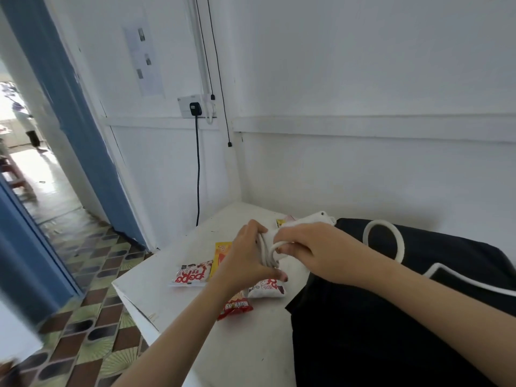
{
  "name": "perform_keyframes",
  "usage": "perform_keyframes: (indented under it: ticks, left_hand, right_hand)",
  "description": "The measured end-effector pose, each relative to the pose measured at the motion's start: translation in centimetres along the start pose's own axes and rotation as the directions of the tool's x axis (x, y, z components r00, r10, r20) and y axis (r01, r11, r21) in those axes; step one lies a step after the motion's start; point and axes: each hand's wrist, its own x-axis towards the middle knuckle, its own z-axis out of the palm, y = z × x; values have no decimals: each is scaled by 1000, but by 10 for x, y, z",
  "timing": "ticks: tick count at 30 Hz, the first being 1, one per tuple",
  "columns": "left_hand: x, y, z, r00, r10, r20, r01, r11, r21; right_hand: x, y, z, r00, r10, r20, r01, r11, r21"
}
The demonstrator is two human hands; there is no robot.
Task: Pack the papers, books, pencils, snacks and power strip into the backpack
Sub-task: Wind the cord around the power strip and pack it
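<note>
Both hands are holding the power strip up over the table, just left of the backpack. The left hand is gripping the coiled cord, fingers curled round the loops. The right hand is clamping over the strip, fingers curled. The strip is not in the bag yet.

The snacks are lying out on the table:
- white pack
- yellow pack
- red pack
- second white pack
- small pack behind the hands

Papers, books and pencils are not showing, so I cannot tell if they are packed. Likely mid-task: the strip is being bundled, and the snacks are left to pack.
</note>
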Motion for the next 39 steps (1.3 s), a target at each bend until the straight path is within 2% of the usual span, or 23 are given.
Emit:
perform_keyframes:
  ticks: [7, 11, 14, 17, 20, 25, 27, 29, 32, 34, 37, 39]
  left_hand:
    - [-4, 8, 12, 979, 193, -66, -194, 981, -7]
    - [-10, 18, 2, 956, 288, -53, -290, 956, -39]
    - [-13, 26, -6, 873, 477, -100, -480, 877, -4]
    - [-14, 30, -11, 777, 622, -91, -615, 782, 101]
    - [-18, 34, -15, 722, 679, -132, -670, 734, 111]
    - [-19, 46, -20, 700, 662, -268, -676, 736, 52]
    - [-17, 51, -25, 720, 614, -322, -643, 766, 24]
    - [-14, 54, -30, 757, 541, -366, -594, 803, -43]
    - [-8, 53, -34, 810, 427, -402, -510, 852, -122]
    - [-4, 50, -34, 830, 367, -420, -455, 881, -128]
    - [1, 41, -34, 857, 298, -421, -379, 918, -120]
    - [3, 35, -33, 878, 279, -390, -342, 934, -102]
  right_hand:
    - [10, 16, -32, 996, 88, 7, -88, 995, -42]
    - [14, 35, -51, 976, 189, 108, -175, 976, -133]
    - [17, 42, -60, 963, 211, 167, -179, 966, -187]
    - [21, 49, -63, 955, 206, 212, -185, 976, -113]
    - [18, 47, -64, 958, 169, 233, -207, 966, 153]
    - [9, 70, -40, 964, 180, 193, -247, 873, 420]
    - [-4, 78, -25, 949, 265, 168, -313, 844, 436]
    - [-12, 64, -21, 938, 322, 130, -346, 843, 411]
    - [-9, 35, -17, 950, 299, 88, -311, 901, 303]
    - [-10, 26, -14, 926, 342, 157, -374, 880, 293]
    - [-17, 17, 0, 840, 436, 324, -500, 853, 149]
    - [-20, 5, 7, 799, 455, 393, -527, 844, 94]
